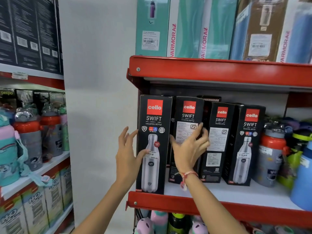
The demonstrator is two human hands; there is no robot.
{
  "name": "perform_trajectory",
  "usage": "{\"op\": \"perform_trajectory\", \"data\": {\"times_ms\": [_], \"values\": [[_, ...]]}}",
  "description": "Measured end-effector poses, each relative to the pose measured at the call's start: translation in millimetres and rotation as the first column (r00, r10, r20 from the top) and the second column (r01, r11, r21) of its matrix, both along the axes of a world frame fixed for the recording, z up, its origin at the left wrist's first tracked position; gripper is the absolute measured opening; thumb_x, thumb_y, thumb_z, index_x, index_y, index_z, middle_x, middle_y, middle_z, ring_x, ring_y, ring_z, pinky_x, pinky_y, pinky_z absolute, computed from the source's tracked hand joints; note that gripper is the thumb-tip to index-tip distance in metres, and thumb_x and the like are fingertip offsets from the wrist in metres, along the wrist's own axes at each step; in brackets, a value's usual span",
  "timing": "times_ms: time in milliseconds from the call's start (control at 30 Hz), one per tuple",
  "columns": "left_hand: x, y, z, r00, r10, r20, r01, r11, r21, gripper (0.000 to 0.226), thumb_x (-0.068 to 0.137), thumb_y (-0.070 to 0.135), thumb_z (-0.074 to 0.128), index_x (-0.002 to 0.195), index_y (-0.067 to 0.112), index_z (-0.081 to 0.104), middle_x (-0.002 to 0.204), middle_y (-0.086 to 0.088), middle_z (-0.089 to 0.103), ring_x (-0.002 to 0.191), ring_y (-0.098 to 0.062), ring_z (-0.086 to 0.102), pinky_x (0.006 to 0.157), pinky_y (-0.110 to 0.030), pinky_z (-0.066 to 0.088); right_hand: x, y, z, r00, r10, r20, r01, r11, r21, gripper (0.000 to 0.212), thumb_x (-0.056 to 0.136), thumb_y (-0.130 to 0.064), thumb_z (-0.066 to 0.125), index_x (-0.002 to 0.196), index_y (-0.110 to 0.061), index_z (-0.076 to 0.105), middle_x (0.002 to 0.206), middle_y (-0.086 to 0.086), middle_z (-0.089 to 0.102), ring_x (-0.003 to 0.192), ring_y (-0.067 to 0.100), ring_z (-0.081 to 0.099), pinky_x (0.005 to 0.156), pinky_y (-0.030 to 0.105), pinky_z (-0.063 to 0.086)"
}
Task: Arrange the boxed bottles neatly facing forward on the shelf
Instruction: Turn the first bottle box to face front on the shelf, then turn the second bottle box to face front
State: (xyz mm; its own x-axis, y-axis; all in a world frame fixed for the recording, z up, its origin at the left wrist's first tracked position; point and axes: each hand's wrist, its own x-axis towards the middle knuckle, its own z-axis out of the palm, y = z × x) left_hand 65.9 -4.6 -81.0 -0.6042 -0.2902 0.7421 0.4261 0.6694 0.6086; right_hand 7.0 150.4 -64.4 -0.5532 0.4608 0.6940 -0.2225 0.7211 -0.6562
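Observation:
Several tall black Cello Swift bottle boxes stand on the white middle shelf [236, 193]. The leftmost box [154, 119] sits at the front edge and shows its bottle picture. My left hand [127, 154] is open, thumb on that box's front, fingers spread by its left edge. The second box [189, 110] stands further back and shows its text label side. My right hand [190, 149] wraps around the second box, fingers on its right edge. A third box [219, 141] also shows its label side. The fourth box [249, 142] shows its bottle picture.
Red shelf rails [219, 71] run above and below. Teal and blue Varmora boxes [187, 27] fill the top shelf. Loose kids' bottles [271, 154] crowd the shelf's right end. A separate rack [33, 174] at left holds bottles and boxes. A white wall lies between.

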Motion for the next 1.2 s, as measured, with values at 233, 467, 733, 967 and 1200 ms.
{"op": "perform_trajectory", "data": {"times_ms": [233, 467, 733, 967, 1200], "values": [[16.6, 78.0, 25.3, 0.972, 0.031, -0.234, -0.046, 0.997, -0.055, 0.052, 0.084, 0.014, 0.073, 0.131, 0.015, 0.051, 0.131, -0.008, 0.046, 0.119, -0.008, 0.042, 0.095, -0.003, 0.034, -12.5, 51.6, 11.1, 0.987, 0.122, 0.102, -0.124, 0.992, 0.014, 0.131, 0.066, -0.041, 0.085, 0.153, -0.008, -0.008, 0.149, 0.027, 0.026, 0.125, 0.043, 0.035, 0.097, 0.056, 0.041], [12.9, 92.2, 25.5, 0.968, -0.23, -0.095, 0.232, 0.973, 0.004, 0.046, 0.087, 0.008, 0.069, 0.13, 0.014, 0.053, 0.12, -0.001, 0.064, 0.113, -0.01, 0.061, 0.099, -0.027, 0.05, 3.3, 87.9, 8.4, 0.848, 0.53, -0.007, -0.53, 0.846, -0.061, 0.135, 0.062, -0.045, 0.087, 0.154, -0.024, -0.01, 0.151, 0.011, 0.026, 0.139, 0.024, 0.029, 0.111, 0.039, 0.03], [11.0, 112.7, 35.6, 0.935, -0.325, 0.141, 0.32, 0.946, 0.058, 0.08, 0.079, 0.029, 0.076, 0.147, 0.016, 0.035, 0.141, 0.0, 0.055, 0.13, -0.014, 0.05, 0.108, -0.035, 0.043, 19.0, 143.7, 39.6, 0.528, 0.849, 0.009, -0.844, 0.526, -0.103, 0.128, 0.059, -0.022, 0.093, 0.155, -0.033, 0.009, 0.148, -0.013, 0.043, 0.134, 0.003, 0.043, 0.111, 0.032, 0.039], [8.7, 117.5, 40.4, 0.877, -0.472, 0.091, 0.453, 0.875, 0.171, 0.076, 0.071, 0.016, 0.084, 0.136, 0.022, 0.046, 0.115, 0.016, 0.069, 0.108, -0.001, 0.064, 0.093, -0.025, 0.053, 14.6, 165.2, 52.7, 0.288, 0.95, 0.123, -0.937, 0.306, -0.169, 0.118, 0.063, -0.016, 0.088, 0.152, -0.041, 0.015, 0.147, -0.027, 0.042, 0.132, -0.001, 0.045, 0.105, 0.019, 0.041], [-8.7, 132.1, 31.1, 0.956, -0.252, 0.15, 0.243, 0.967, 0.076, 0.092, 0.079, 0.019, 0.077, 0.152, 0.024, 0.02, 0.137, -0.006, 0.057, 0.127, -0.019, 0.051, 0.103, -0.028, 0.039, -5.3, 156.3, 53.0, 0.283, 0.936, 0.208, -0.915, 0.329, -0.233, 0.104, 0.073, -0.005, 0.082, 0.151, -0.039, 0.021, 0.144, -0.01, 0.05, 0.113, 0.005, 0.063, 0.072, 0.024, 0.058]]}}
